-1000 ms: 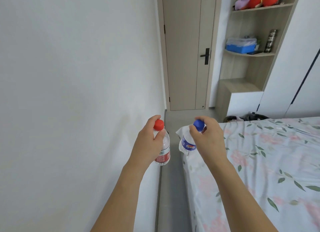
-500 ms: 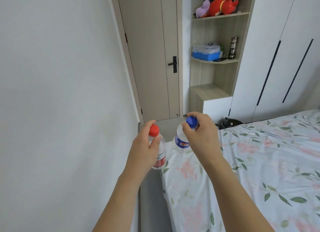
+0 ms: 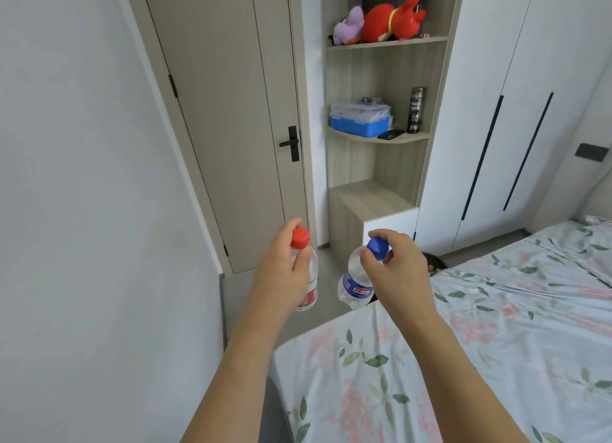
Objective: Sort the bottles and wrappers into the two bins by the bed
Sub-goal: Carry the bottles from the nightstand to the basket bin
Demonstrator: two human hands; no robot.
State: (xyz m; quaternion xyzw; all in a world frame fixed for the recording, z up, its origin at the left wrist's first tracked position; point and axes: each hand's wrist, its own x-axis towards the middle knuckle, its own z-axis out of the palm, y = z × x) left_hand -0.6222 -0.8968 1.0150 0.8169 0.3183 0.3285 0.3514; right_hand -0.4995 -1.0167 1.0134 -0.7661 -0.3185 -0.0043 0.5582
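Red-capped bottle (image 3: pixel 306 277): clear plastic with a red label, hanging nearly upright over the floor strip between the wall and the bed.
Left hand (image 3: pixel 284 273): fingers curled round the neck and shoulder of the red-capped bottle, thumb lying just below the cap.
Blue-capped bottle (image 3: pixel 356 282): clear plastic with a blue label, tilted, held just off the near corner of the bed.
Right hand (image 3: pixel 395 270): fingers pinch the blue cap from above, so the blue-capped bottle dangles under them.
Spacing: the two bottles are near each other but apart, at about the same height.
Bed (image 3: pixel 463 359): floral sheet, no bottles or wrappers lying on the part in view.
Bins: neither one is in sight.
Wrappers: none visible.
Progress: both bottles are picked up and carried, neither is dropped off yet; judging from that, the sorting is at an early or middle carry stage, and how much else is already binned cannot be told.
Left to do: reach the bins, drop both bottles in the right one, then handle any wrappers.
Surroundings: closed door (image 3: pixel 225 118), corner shelf (image 3: pixel 381 137) with a blue box and plush toys, white wardrobe (image 3: pixel 530 94).
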